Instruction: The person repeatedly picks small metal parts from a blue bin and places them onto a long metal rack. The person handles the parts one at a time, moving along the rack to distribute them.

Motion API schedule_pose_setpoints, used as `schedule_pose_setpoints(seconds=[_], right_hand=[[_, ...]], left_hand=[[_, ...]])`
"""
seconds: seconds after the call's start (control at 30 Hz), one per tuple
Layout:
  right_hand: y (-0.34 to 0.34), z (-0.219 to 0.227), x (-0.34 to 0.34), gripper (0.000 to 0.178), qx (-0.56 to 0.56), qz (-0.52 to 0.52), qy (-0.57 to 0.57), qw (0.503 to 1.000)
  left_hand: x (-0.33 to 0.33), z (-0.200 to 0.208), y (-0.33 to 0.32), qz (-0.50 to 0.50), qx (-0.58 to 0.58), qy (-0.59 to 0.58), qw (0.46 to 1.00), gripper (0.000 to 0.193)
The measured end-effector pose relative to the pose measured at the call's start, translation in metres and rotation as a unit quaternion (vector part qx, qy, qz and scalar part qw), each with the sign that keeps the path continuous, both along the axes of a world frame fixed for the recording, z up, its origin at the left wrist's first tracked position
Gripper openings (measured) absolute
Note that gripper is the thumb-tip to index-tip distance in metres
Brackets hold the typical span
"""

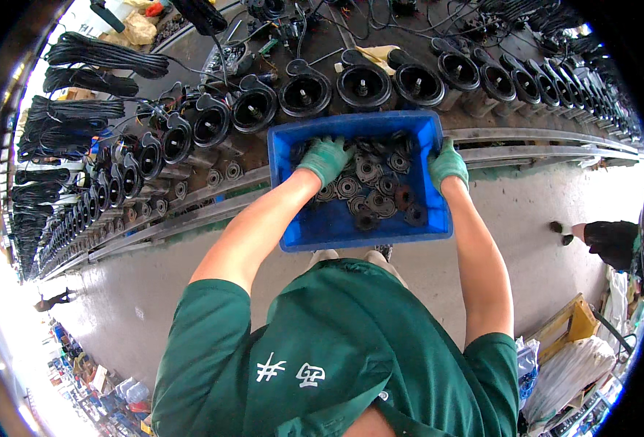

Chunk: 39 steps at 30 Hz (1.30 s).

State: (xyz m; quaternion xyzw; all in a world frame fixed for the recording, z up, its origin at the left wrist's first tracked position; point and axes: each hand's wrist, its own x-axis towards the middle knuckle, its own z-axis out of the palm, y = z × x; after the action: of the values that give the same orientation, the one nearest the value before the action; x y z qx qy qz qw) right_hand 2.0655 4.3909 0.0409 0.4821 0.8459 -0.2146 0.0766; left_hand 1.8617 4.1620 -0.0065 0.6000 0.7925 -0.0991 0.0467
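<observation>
A blue plastic bin (366,238) is in front of my body, its far side against the workbench edge. Inside lie several loose round metal parts with lobed flanges (368,171), mostly grey and a few rusty brown. My left hand (326,159), in a green glove, reaches into the bin at its left side; its fingers are spread over the parts, and the fingertips are partly hidden among them. On the opposite side my right hand (449,166), also gloved in green, grips the bin's right wall at the rim.
Along the bench stands a long row of round black housings (305,95) with metal shafts. A metal rail (533,135) runs along its edge. Bundled black cables (107,54) hang at left; flanged parts (213,177) lie on the bench. Another person's leg (606,237) shows at right.
</observation>
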Motion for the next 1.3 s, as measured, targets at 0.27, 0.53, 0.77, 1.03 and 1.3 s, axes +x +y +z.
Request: schedule_pose_setpoints(seconds=[0.27,0.53,0.77,1.03,1.3], right_hand=[[0.002,-0.004,-0.003,0.064,-0.004,-0.009,-0.004,1.000],[0.002,-0.007,0.000,0.071,0.003,-0.009,0.012,1.000],[0.009,-0.023,-0.002,0.069,0.008,0.004,0.006,1.000],[0.009,-0.034,0.001,0.041,0.043,-0.016,0.039,0.998],[-0.005,0.003,-0.006,0.065,0.028,-0.033,-0.031,0.999]], left_hand=[[-0.006,0.028,-0.009,0.143,0.256,-0.296,0.909,0.033],[0.037,0.091,-0.062,0.231,0.346,-0.877,0.242,0.045],[0.054,0.097,-0.118,0.280,0.425,-0.844,0.169,0.048],[0.040,0.082,-0.188,0.417,0.490,-0.743,0.183,0.031],[0.039,0.037,-0.219,0.366,0.480,-0.781,0.159,0.046]])
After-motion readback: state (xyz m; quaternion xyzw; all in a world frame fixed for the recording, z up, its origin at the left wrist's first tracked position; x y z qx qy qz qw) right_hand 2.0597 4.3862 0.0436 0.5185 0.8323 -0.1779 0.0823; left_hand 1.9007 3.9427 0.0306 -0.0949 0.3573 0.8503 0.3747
